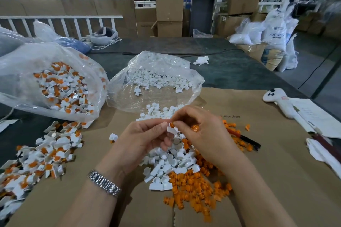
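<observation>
- While the left hand (142,140) pinches a small white piece (171,131) between thumb and curled fingers, the right hand (201,131) pinches an orange plug (172,125) by its fingertips and holds it against the top of that piece.
- Both hands meet above the middle of the cardboard sheet (276,180), which covers the near part of the bench (230,64); piece and plug touch each other, clear of the heaps below.
- More orange shows between the curled fingers of the right hand; whether it lies in the palm or behind it, I cannot tell.
- Under the hands lies a pile of loose white pieces (169,162), and a pile of orange plugs (193,186) spreads just beside it, toward the near right; the two piles touch.
- A metal wristwatch (104,183) sits on the left wrist.
- To the left, a heap of white pieces with orange fitted (46,153) spills over the edge of the cardboard, below an open clear bag of the same (60,86).
- Straight ahead, a second clear bag (156,77) holds only white pieces, some of them strewn out of its mouth toward the hands.
- On the right lie a black-handled tool (247,139) among the orange plugs, a white handheld controller (276,101) and a sheet of paper (317,116).
</observation>
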Available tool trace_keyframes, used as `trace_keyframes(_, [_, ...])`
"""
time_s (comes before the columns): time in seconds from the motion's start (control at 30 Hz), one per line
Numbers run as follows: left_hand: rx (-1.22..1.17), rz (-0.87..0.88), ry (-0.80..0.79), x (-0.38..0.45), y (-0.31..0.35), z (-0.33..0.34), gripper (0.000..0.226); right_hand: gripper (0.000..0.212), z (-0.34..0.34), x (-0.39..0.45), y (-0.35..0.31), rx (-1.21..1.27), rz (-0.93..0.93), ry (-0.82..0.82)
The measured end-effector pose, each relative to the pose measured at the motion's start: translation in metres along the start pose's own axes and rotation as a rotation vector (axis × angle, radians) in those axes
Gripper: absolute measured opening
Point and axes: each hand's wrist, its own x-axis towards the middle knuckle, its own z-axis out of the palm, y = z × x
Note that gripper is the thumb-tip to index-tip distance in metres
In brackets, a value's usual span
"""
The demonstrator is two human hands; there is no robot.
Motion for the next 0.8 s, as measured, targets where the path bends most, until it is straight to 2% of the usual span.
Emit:
trace_keyframes(0.27, [-0.071,0.054,0.023,0.0012,-0.0021,0.0078,0.030,0.007,0.0058,-0.0012,-0.0002,-0.019,-0.014,0.066])
trace_keyframes(0.37, [-0.081,0.081,-0.024,-0.0005,-0.0003,0.0040,0.032,0.006,0.0076,-0.0006,-0.0003,-0.013,-0.006,0.109])
trace_keyframes(0.5, [-0.018,0.091,0.041,0.0001,0.0020,0.0057,0.030,0.006,0.0079,-0.0007,-0.0009,0.013,-0.040,0.094])
trace_keyframes(0.63, [-0.052,0.067,-0.009,0.0006,0.0021,0.0051,0.030,0.007,0.0078,-0.0021,-0.0009,0.037,-0.042,0.088])
trace_keyframes(0.8, [-0.116,0.111,0.010,0.0013,0.0008,0.0073,0.027,0.017,0.0039,-0.0028,-0.0014,0.234,0.076,0.045])
